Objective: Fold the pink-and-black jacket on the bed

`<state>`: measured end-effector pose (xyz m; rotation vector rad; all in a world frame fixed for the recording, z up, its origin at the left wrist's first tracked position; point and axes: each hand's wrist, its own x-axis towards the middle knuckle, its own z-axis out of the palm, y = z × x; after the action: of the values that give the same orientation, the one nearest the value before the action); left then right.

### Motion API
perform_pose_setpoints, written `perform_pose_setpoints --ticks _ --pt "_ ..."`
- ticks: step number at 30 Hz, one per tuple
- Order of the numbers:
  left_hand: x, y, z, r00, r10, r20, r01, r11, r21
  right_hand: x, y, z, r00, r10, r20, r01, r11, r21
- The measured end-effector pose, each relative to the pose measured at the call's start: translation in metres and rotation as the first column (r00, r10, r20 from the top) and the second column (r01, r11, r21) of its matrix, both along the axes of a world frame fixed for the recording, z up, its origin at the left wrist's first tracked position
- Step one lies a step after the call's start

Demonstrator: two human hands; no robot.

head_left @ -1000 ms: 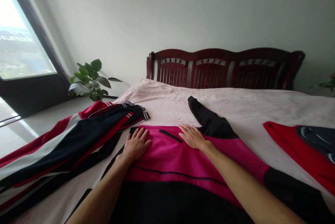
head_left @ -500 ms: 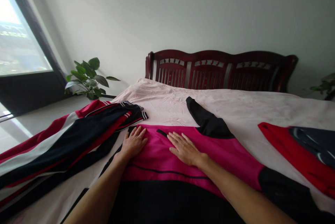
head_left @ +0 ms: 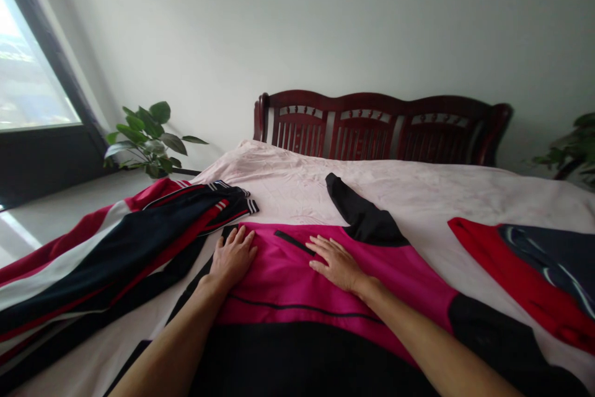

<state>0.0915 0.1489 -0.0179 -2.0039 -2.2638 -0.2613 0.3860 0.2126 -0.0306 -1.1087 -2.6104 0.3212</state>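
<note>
Head camera looked down at a bed (head_left: 418,189) with a pale pink sheet. A pink and black jacket (head_left: 288,285) lay flat on the sheet, close to the person. The left hand (head_left: 231,257) rested flat on the pink part of the jacket, near its left edge. Its fingers (head_left: 242,237) were spread a little and held nothing. The right hand (head_left: 335,262) also lay flat on the pink part, just beside a short black strip (head_left: 292,241) on the cloth. Its fingers (head_left: 320,247) were spread out too, palm down, and pinched nothing. The two hands were near each other but did not touch. A black sleeve (head_left: 360,214) of the jacket stuck out past the right hand, up toward the top of the bed. On the left side lay a striped jacket (head_left: 116,248) in red, white and dark blue, and its cuff was near the left hand. On the right side lay a red and dark piece of clothing (head_left: 525,267), well apart from both hands. A dark wooden headboard (head_left: 372,130) stood at the far end of the bed. A green plant (head_left: 149,137) stood by the window (head_left: 28,93) on the left.
</note>
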Motion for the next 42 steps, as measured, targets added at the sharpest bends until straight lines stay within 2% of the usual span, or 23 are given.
perform_pose_setpoints --ticks 3,6,10,14,18,20,22,27,33,38,42 --pt "0.006 -0.001 0.004 0.990 -0.134 -0.042 0.138 0.984 0.113 0.000 0.002 0.001 0.992 -0.024 -0.126 0.021 0.999 -0.026" --pt "0.022 -0.001 0.008 0.937 -0.348 0.022 0.339 0.924 0.179 -0.008 0.005 0.006 0.981 -0.094 -0.167 0.078 0.992 -0.100" --pt "0.050 0.003 0.006 0.873 -0.457 0.173 0.421 0.883 0.208 -0.025 0.009 0.012 0.970 -0.206 -0.129 0.185 0.970 -0.159" --pt "0.063 0.008 0.002 0.870 -0.458 0.182 0.422 0.883 0.203 -0.038 0.002 0.008 0.944 -0.282 -0.173 0.265 0.957 -0.117" --pt "0.063 0.008 0.003 0.836 -0.523 0.167 0.491 0.848 0.200 -0.044 -0.017 0.004 0.936 -0.188 -0.297 0.243 0.957 0.158" --pt "0.063 0.006 0.006 0.817 -0.548 0.181 0.520 0.835 0.180 -0.044 -0.025 0.006 0.954 -0.129 -0.271 0.205 0.939 0.277" --pt "0.062 0.003 0.007 0.814 -0.540 0.212 0.517 0.841 0.158 -0.041 -0.030 0.009 0.970 -0.116 -0.213 0.181 0.930 0.320" --pt "0.060 -0.011 0.009 0.809 -0.515 0.283 0.490 0.857 0.159 -0.033 -0.036 0.015 0.968 -0.206 -0.141 0.240 0.926 0.290" --pt "0.060 -0.024 0.012 0.839 -0.502 0.209 0.490 0.865 0.111 -0.030 -0.036 0.013 0.960 -0.259 -0.108 0.278 0.927 0.251" --pt "0.062 -0.023 0.009 0.869 -0.476 0.133 0.469 0.879 0.082 -0.027 -0.034 0.012 0.970 -0.201 -0.135 0.227 0.948 0.222" --pt "0.063 -0.021 0.010 0.877 -0.455 0.156 0.447 0.890 0.086 -0.024 -0.031 0.011 0.972 -0.104 -0.211 0.150 0.965 0.215"
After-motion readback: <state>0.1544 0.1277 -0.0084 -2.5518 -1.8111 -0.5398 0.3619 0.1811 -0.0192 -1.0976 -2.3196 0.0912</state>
